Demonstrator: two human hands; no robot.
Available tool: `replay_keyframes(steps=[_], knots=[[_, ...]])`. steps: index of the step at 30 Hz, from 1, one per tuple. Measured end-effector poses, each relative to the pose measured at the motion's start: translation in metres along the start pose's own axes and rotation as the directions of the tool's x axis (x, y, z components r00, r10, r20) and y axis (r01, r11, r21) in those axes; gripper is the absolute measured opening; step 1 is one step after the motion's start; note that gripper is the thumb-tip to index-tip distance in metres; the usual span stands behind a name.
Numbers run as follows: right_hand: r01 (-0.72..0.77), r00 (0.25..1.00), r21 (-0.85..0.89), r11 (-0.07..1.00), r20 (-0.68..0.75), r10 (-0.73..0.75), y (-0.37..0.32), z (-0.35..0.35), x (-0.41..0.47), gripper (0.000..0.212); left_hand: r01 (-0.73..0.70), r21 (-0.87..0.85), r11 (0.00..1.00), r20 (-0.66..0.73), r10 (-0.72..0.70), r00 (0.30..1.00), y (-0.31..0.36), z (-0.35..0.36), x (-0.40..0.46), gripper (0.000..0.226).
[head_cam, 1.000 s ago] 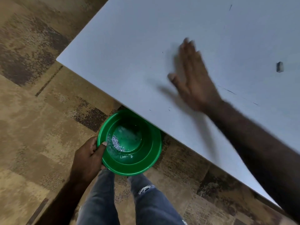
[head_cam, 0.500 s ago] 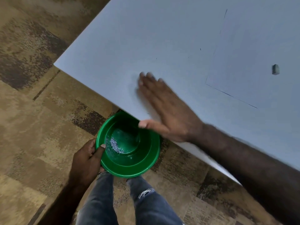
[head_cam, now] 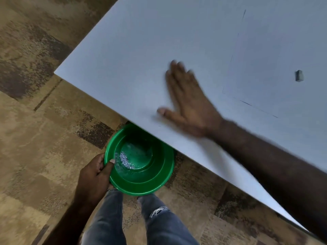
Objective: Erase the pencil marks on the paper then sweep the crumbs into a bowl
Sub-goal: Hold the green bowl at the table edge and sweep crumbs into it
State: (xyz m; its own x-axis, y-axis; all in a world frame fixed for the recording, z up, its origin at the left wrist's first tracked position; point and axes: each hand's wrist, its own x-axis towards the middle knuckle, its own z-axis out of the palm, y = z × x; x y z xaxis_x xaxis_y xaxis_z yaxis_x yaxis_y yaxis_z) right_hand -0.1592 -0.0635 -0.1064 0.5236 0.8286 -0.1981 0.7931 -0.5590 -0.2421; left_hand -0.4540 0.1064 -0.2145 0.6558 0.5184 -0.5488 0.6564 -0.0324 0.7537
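Seen from the head camera: green plastic bowl point(head_cam: 141, 167) gripped at its rim by the left hand point(head_cam: 94, 175), thumb hooked inside, fingers curled beneath; held just under the table edge, below and left of the right hand point(head_cam: 187, 105). Small heap of pale grey eraser crumbs point(head_cam: 126, 160) inside the bowl, just beside the left thumb. Right hand flat on the white table point(head_cam: 134, 55), fingers straight and together, thumb spread toward the edge, blurred. Sheet of white paper point(head_cam: 276, 55) lying beyond the right hand's little-finger side, its edges only faint dark lines; small grey eraser point(head_cam: 299, 75) resting on it, well apart from the fingertips. Mottled tan and brown carpet point(head_cam: 35, 138) beneath, blue jeans point(head_cam: 109, 221) with a ripped knee below the bowl. Compared with half a second ago: right hand back up on the tabletop and away from the edge, no longer reaching over the bowl; bowl and left grip unchanged.
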Motion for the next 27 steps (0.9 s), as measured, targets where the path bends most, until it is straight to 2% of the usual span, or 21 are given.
replay_keyframes(steps=[2,4,5,7,9,11,13,17,20,22,24,26,27], knots=[[0.155,0.988,0.066,0.986,-0.013,-0.154,-0.02,0.002,-0.019,0.099,-0.012,0.001,1.0,0.0,0.012,1.0,0.002,0.0,0.001,0.027],[0.197,0.977,0.117,0.973,-0.1,-0.186,-0.013,-0.006,-0.019,0.092,-0.019,-0.009,1.0,-0.003,0.019,1.0,0.004,-0.001,0.002,0.03],[0.162,0.978,0.121,0.979,-0.152,-0.143,-0.002,-0.012,-0.013,0.089,-0.018,-0.017,1.0,-0.002,0.018,1.0,0.004,0.0,0.003,0.03],[-0.015,0.978,0.122,0.992,-0.206,0.04,0.029,-0.025,0.006,0.086,-0.017,-0.029,0.999,-0.005,0.017,1.0,0.004,0.0,0.005,0.031],[-0.212,0.961,0.131,0.968,-0.153,0.231,0.057,-0.033,0.023,0.087,-0.021,-0.024,1.0,-0.012,0.02,1.0,0.004,0.0,0.006,0.029],[-0.294,0.952,0.065,0.954,-0.073,0.298,0.069,-0.029,0.034,0.092,-0.014,-0.03,0.999,-0.012,0.014,1.0,0.003,0.002,0.007,0.027],[-0.24,0.97,-0.036,0.97,-0.054,0.238,0.062,-0.02,0.034,0.1,-0.015,-0.026,1.0,-0.011,0.015,1.0,0.002,0.003,0.007,0.027],[0.02,0.999,-0.081,0.996,-0.046,-0.024,0.012,0.003,0.002,0.107,-0.03,-0.006,1.0,-0.001,0.03,1.0,0.001,0.003,0.006,0.036],[0.215,0.976,-0.03,0.976,0.029,-0.214,-0.025,0.015,-0.026,0.108,-0.016,-0.008,1.0,0.003,0.016,1.0,0.003,0.003,0.007,0.035],[0.255,0.966,0.091,0.963,0.021,-0.258,-0.028,0.011,-0.033,0.104,-0.012,-0.003,1.0,0.0,0.012,1.0,0.004,0.003,0.008,0.029],[0.167,0.984,0.156,0.974,-0.081,-0.156,-0.013,0.0,-0.026,0.098,-0.009,-0.009,1.0,-0.005,0.009,1.0,0.006,0.002,0.01,0.025],[-0.074,0.979,0.135,0.988,-0.177,0.098,0.012,-0.013,-0.011,0.096,0.003,-0.033,0.999,-0.006,-0.003,1.0,0.008,0.002,0.01,0.023],[-0.221,0.953,0.142,0.965,-0.18,0.244,0.024,-0.019,-0.004,0.098,0.019,-0.053,0.998,-0.007,-0.019,1.0,0.008,0.002,0.011,0.022]])
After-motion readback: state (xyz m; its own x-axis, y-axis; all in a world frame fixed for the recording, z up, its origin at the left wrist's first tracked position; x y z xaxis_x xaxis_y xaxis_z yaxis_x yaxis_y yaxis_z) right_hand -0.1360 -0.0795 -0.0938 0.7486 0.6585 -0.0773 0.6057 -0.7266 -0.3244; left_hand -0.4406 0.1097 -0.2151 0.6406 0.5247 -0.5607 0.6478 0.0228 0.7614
